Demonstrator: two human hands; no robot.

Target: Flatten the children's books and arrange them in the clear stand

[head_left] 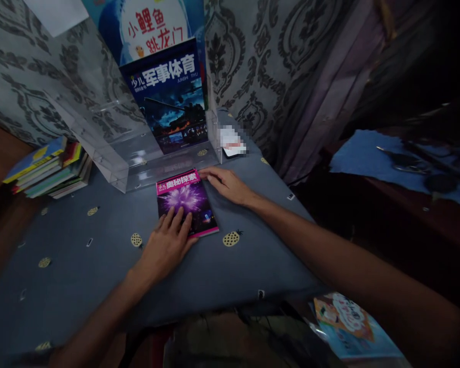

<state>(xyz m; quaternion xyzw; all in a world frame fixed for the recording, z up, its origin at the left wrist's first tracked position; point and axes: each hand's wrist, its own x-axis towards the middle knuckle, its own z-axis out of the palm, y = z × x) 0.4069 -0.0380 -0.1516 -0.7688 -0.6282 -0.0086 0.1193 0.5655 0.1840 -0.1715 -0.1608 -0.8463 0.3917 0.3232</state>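
Pink-edged book (pixel 184 197), flat on the table (pixel 111 266), long axis leading away from the left hand (pixel 168 239), by whose spread fingers its near part is covered; its far right corner is met by the right hand (pixel 229 186), whose grip cannot be told.

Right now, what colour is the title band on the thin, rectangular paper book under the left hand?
Pink title band; shows best in the head view.

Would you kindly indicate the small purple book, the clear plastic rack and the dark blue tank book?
Small purple book (pixel 192 203): head view, cover's middle.
Clear plastic rack (pixel 150 171): head view, low front panel.
Dark blue tank book (pixel 172 102): head view, cover's middle.
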